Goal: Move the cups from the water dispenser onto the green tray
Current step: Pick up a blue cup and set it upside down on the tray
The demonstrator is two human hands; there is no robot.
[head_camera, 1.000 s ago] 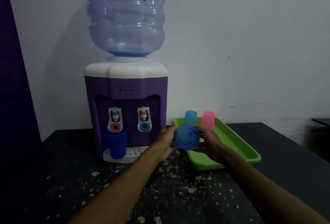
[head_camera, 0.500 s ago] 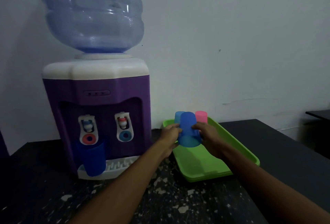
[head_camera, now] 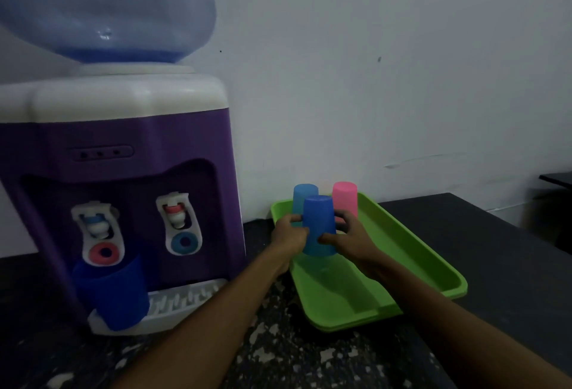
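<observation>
A blue cup (head_camera: 318, 224) is upside down just above the green tray (head_camera: 411, 252), gripped on either side by my left hand (head_camera: 289, 233) and my right hand (head_camera: 349, 238). Behind it, a light blue cup (head_camera: 301, 198) and a pink cup (head_camera: 345, 198) stand upside down at the tray's far end. A dark blue cup (head_camera: 113, 294) stands upright on the drip tray of the purple water dispenser (head_camera: 123, 156), under its left tap.
The dispenser carries a large water bottle (head_camera: 105, 7) and fills the left side. The dark speckled table (head_camera: 278, 354) runs under everything. A white wall stands close behind. A dark piece of furniture (head_camera: 557, 181) shows at the far right.
The cup has been turned from bottom-facing-me to upside down and lowered toward the tray. My view has shifted closer and to the right.
</observation>
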